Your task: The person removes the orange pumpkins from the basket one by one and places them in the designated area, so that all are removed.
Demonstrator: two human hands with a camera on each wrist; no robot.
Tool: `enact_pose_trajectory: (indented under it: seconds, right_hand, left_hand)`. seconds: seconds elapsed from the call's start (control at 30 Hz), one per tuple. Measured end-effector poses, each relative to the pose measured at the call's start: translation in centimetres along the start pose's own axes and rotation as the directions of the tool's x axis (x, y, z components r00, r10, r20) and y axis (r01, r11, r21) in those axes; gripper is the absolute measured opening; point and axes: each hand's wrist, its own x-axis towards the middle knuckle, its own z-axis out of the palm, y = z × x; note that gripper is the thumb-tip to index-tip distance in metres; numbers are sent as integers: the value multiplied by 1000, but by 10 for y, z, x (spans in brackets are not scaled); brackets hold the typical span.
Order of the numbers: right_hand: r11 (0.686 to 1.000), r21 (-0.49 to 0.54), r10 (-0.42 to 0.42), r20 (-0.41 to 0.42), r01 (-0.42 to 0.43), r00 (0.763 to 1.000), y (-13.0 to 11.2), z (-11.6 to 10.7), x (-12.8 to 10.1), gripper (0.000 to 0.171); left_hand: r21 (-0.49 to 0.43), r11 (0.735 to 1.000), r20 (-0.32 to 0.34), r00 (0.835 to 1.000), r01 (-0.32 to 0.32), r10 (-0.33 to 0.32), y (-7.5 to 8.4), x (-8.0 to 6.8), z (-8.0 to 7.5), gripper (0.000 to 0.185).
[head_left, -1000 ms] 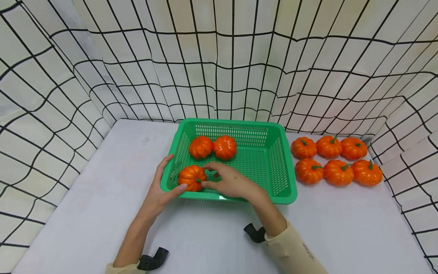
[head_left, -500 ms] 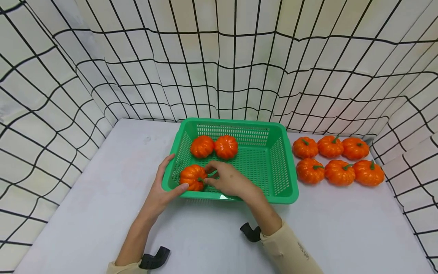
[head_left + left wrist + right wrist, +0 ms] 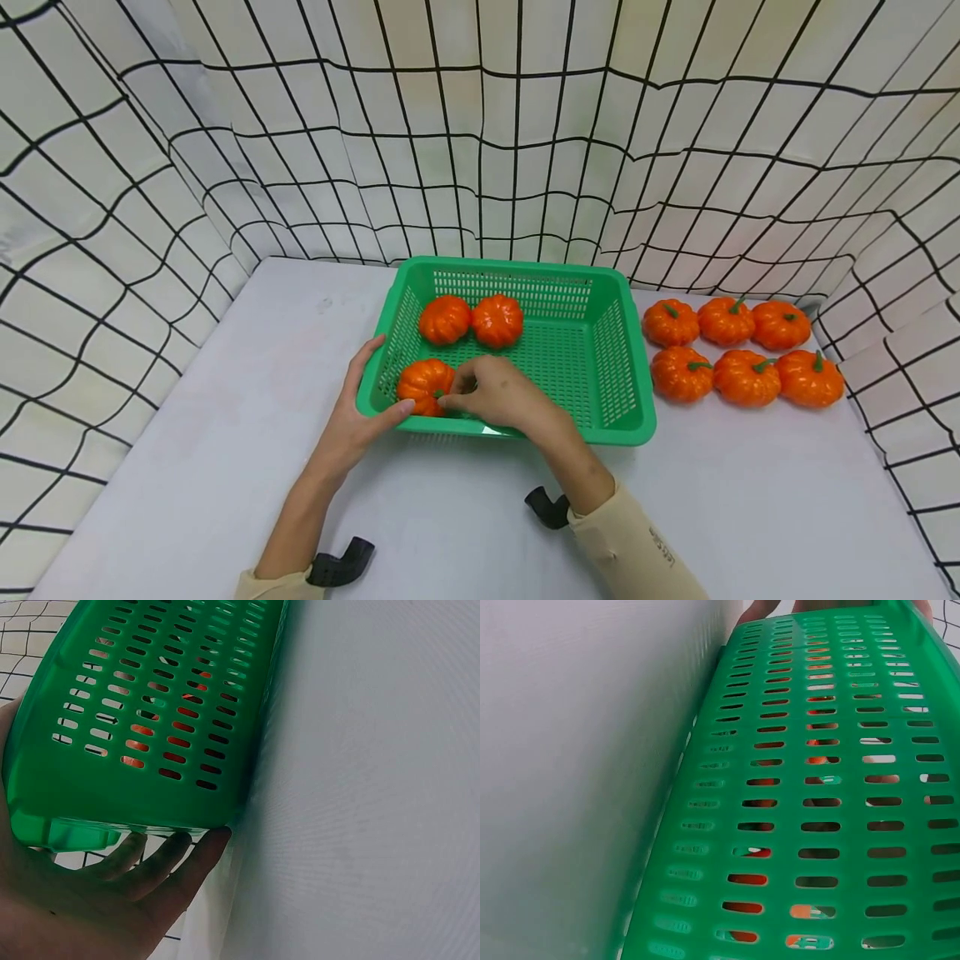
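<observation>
1. Head view: a green slotted basket (image 3: 600, 350) stands on a pale table (image 3: 225, 433), ringed by a white cloth with a black grid (image 3: 480, 125). A small orange pumpkin (image 3: 422, 385) sits in the basket's near-left corner. The right hand (image 3: 498, 393) reaches over the near rim, fingers curled, pinching this pumpkin at its stem side. The left hand (image 3: 358, 412) grasps the basket's near-left corner from outside, thumb hooked over the rim beside the pumpkin.
2. Same view, surroundings: two more pumpkins (image 3: 471, 320) lie side by side, touching, at the far-left of the basket floor. Six pumpkins (image 3: 738, 350) stand in two rows of three on the table just right of the basket. The right hand covers the held pumpkin's right side, and the near rim cuts off its base.
3. Left wrist view: the basket's slotted wall (image 3: 157, 712) fills the left half, with orange glimpsed through the slots. The left hand's fingers (image 3: 161, 859) curl under the rim's edge. Which pumpkin shows cannot be told.
4. Right wrist view: only the basket's slotted wall (image 3: 817, 795) and bare table (image 3: 577, 750) show; orange patches glint through the slots. The right hand's fingers are out of frame here.
</observation>
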Motion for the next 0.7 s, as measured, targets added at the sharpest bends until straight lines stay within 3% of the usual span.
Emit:
enact_pose_trajectory:
  seconds: [0.17, 0.33, 0.57, 0.7]
  right_hand:
    - [1000, -7, -8, -24, 8, 1000, 1, 1, 0, 15]
    - [1000, -15, 0, -133, -2, 991, 3, 0, -2, 16]
    - [998, 62, -9, -326, 31, 945, 7, -6, -9, 17]
    - [989, 131, -12, -371, 64, 929, 9, -12, -14, 11]
  left_hand:
    - [-13, 1000, -2, 1000, -1, 1, 0, 0, 1, 89]
    - [-15, 1000, -7, 1000, 7, -7, 0, -1, 1, 90]
    - [-1, 1000, -16, 1000, 10, -10, -1, -1, 1, 91]
    - [-8, 1000, -19, 1000, 2, -2, -1, 0, 0, 90]
